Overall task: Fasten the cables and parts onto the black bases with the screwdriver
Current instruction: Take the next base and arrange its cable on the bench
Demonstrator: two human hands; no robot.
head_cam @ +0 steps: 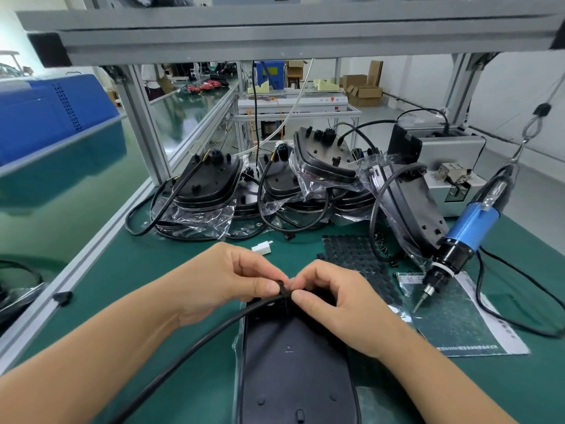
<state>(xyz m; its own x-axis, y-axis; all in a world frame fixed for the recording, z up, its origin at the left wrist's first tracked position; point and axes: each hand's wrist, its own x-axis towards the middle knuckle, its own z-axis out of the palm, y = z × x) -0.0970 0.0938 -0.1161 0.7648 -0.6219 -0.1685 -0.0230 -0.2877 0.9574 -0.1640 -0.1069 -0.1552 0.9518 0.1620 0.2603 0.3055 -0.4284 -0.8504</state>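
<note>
A black base (pixel 293 362) lies flat at the near edge of the green table (pixel 189 270). At the base's far end, the left hand (pixel 226 280) and right hand (pixel 336 304) pinch a small black clip (pixel 284 291) on the cable (pixel 195 347). Right of the base, the screwdriver (pixel 458 240) hangs unheld, tip down.

Green bench (pixel 189 301) (aluminium frame (pixel 275 38)), white walls (pixel 504 87).
</note>
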